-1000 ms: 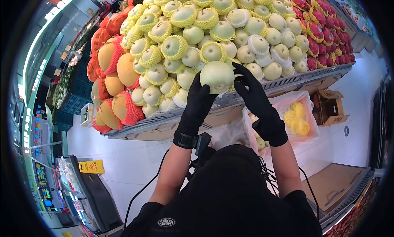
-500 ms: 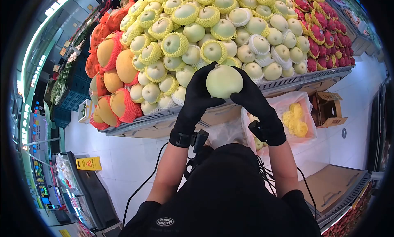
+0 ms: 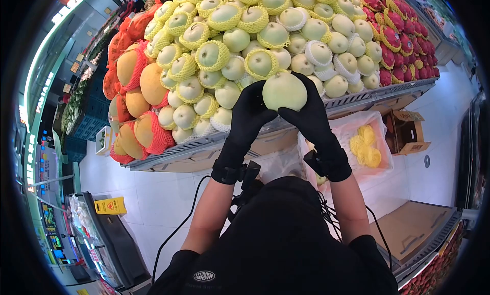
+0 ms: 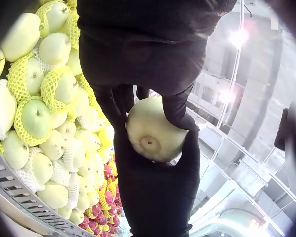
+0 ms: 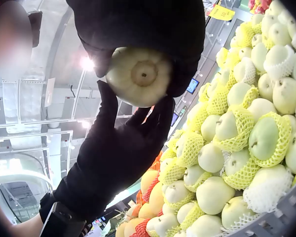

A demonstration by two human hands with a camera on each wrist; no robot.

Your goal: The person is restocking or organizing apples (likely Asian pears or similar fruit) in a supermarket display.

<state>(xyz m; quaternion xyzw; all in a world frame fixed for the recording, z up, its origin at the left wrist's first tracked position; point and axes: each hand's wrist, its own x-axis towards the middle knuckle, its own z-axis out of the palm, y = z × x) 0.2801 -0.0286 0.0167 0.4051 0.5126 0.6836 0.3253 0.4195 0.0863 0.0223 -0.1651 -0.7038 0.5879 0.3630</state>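
Note:
A pale green melon is held between both black-gloved hands, just in front of the fruit pile. My left hand curves around its left side, thumb on the near side. On the opposite side, my right hand grips it with the thumb close to the left one. The left wrist view shows the melon's underside with a round blossom scar. Fingers of both hands wrap its sides in the right wrist view, leaving the melon's ringed end visible. The far fingers are partly hidden behind the fruit in the head view.
Melons in foam nets pile up behind a grey slatted rim. Orange-yellow fruit in red nets lies left, dragon fruit right. A lined crate and a cardboard box stand below.
The melon has been turned in the hands and moved slightly right. The right fingers, spread beside it a second ago, now wrap its side; both thumbs have come together in front.

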